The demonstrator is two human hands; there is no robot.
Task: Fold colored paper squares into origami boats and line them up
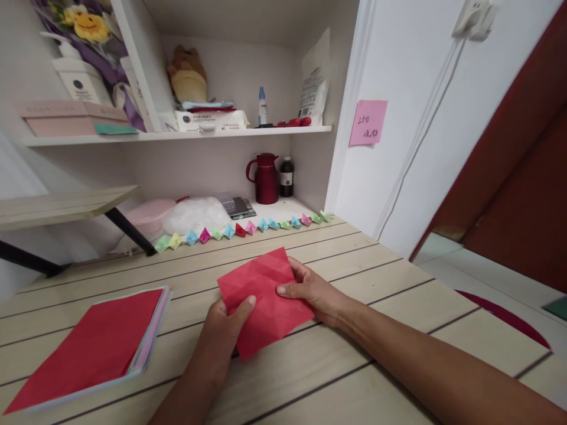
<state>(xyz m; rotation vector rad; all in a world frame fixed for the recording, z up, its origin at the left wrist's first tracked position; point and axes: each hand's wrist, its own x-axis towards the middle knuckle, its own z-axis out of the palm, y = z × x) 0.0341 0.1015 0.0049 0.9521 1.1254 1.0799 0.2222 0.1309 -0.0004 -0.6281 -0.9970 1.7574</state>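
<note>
A creased square sheet of red paper (263, 307) is held up over the table between both hands. My left hand (225, 327) pinches its lower left side, thumb on top and fingers behind. On the right edge, my right hand (312, 292) grips the sheet the same way, thumb flat on the face. The fingers behind the paper are mostly hidden. To the left lies a stack of coloured paper (97, 336) with a red sheet uppermost. A row of small folded paper pieces (240, 230) in several colours runs along the table's back edge.
Behind the slatted wooden table (345, 372) are shelves holding a dark red jug (266, 180), a dark bottle (286, 177) and a plastic bag (197, 216). A small raised stand (66, 206) occupies the back left. A pink note (367, 123) is stuck on the right wall.
</note>
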